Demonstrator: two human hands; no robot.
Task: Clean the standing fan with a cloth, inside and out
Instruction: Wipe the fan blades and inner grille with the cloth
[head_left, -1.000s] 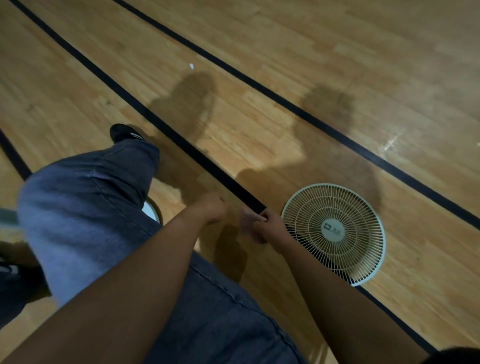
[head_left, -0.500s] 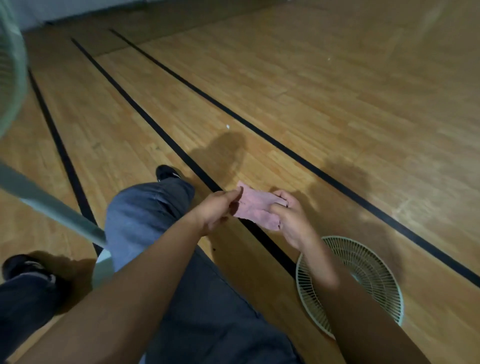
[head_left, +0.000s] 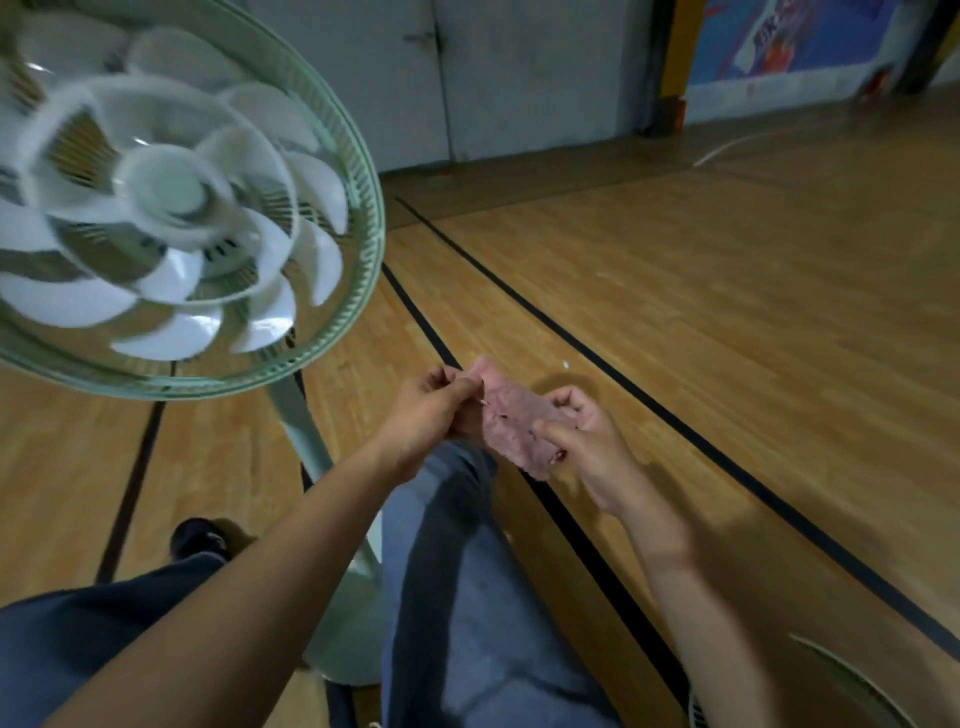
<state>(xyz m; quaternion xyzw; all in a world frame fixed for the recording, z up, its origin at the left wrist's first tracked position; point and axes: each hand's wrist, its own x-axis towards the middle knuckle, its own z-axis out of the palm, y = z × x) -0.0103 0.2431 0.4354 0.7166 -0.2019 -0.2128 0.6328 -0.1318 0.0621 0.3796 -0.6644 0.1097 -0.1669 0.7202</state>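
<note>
The standing fan's head (head_left: 171, 208) fills the upper left, its white blades bare inside a pale green rear guard ring, blurred. Its pole (head_left: 304, 441) slants down to a base (head_left: 358, 623) between my legs. A pink cloth (head_left: 511, 421) is stretched between both hands in front of me. My left hand (head_left: 426, 415) pinches its left edge. My right hand (head_left: 587, 441) pinches its right side between thumb and fingers. The detached front grille (head_left: 852, 686) lies on the floor at the lower right, only its rim showing.
Wooden gym floor (head_left: 727, 312) with black lines spreads ahead and right. A grey wall with a door (head_left: 441, 78) stands at the back. My jeans-clad legs (head_left: 467, 597) and a dark shoe (head_left: 200, 540) are below.
The view has tilted up from the floor and grille to the fan head. My hands have lifted the pink cloth and spread it between them; a second ago the cloth was not visible.
</note>
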